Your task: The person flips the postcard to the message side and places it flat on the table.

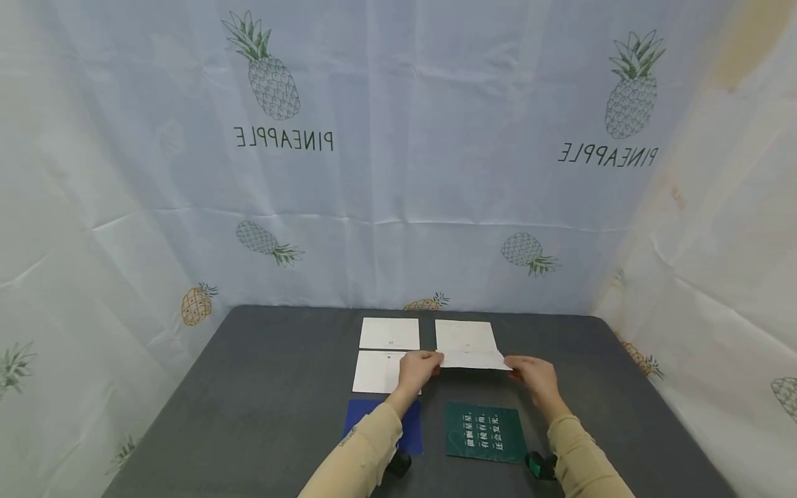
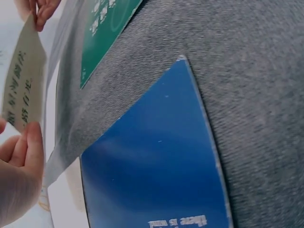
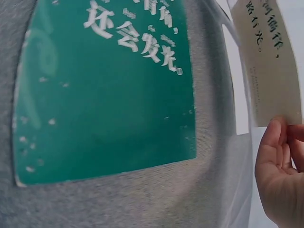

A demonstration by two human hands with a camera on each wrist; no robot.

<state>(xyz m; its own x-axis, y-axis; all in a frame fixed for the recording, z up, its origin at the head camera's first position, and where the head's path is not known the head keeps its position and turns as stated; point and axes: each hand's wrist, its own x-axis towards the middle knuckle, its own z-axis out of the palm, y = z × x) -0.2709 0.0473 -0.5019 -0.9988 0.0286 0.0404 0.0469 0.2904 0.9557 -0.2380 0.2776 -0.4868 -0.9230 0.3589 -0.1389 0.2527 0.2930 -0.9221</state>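
Note:
Between both hands a card [image 1: 474,360] is held up by its two ends, its pale back toward the head camera. My left hand [image 1: 420,368] pinches the left end between thumb and fingers, and my right hand [image 1: 537,379] pinches the right end. Dark handwritten-style characters show on the near face of the card [image 3: 270,71] in the right wrist view. The card is tilted, overlapping the lower edge of a white card [image 1: 465,335] behind it. Below the right hand lies a green card [image 1: 486,432] with white characters. A blue card [image 2: 152,152] lies below the left hand, partly covered by the forearm in the head view.
Two more white cards lie at the left, an upper one [image 1: 389,333] and a lower one [image 1: 376,371], the lower partly behind the left hand. All rest on a dark grey table [image 1: 268,401]. A pineapple-print curtain [image 1: 398,173] stands behind the table's far edge.

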